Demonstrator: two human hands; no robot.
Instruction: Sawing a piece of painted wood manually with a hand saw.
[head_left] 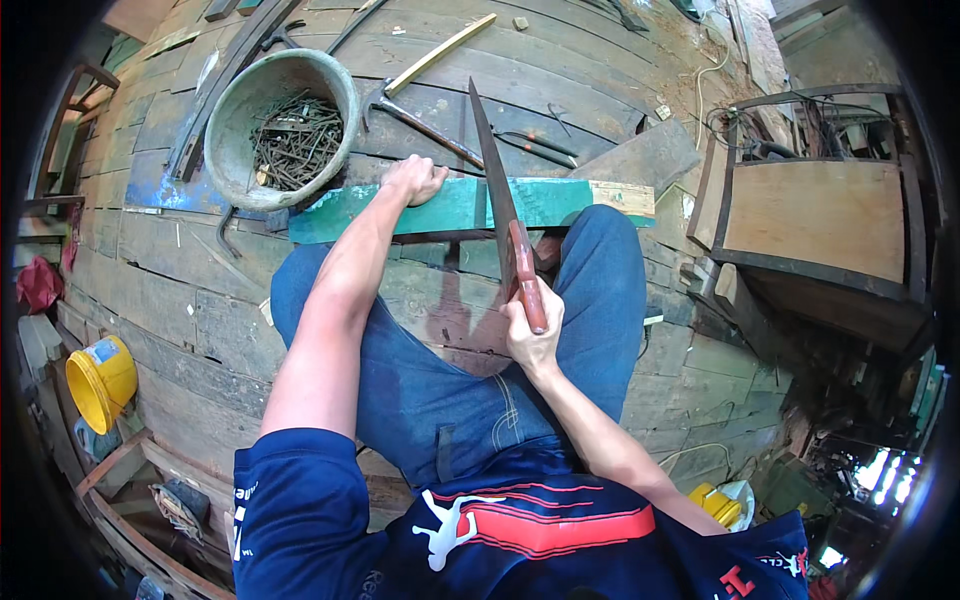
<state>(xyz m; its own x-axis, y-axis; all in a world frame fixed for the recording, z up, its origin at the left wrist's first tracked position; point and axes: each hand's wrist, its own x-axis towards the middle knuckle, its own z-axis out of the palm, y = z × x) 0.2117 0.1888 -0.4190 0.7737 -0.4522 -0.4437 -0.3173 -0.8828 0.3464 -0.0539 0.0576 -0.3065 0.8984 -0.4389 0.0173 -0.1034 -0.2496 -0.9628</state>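
Note:
A long board with worn green paint (550, 203) lies crosswise in front of me, by my knees, its right end bare wood. My left hand (413, 181) is closed over the board left of its middle, the fingers bent at the far edge. In my right hand (536, 325) is the wooden handle of a handsaw (491, 160). Its blade points away from me and crosses over the board right of the middle. Whether the teeth touch the wood I cannot tell.
A grey bucket (217, 135) holding many nails (298, 140) stands at the far left. Beyond the board lie a hammer (430, 130), a wooden-handled tool (440, 55), black-handled pliers (540, 148) and a loose plank (645, 158). A wooden cabinet (815, 220) stands right, a yellow pail (103, 385) left.

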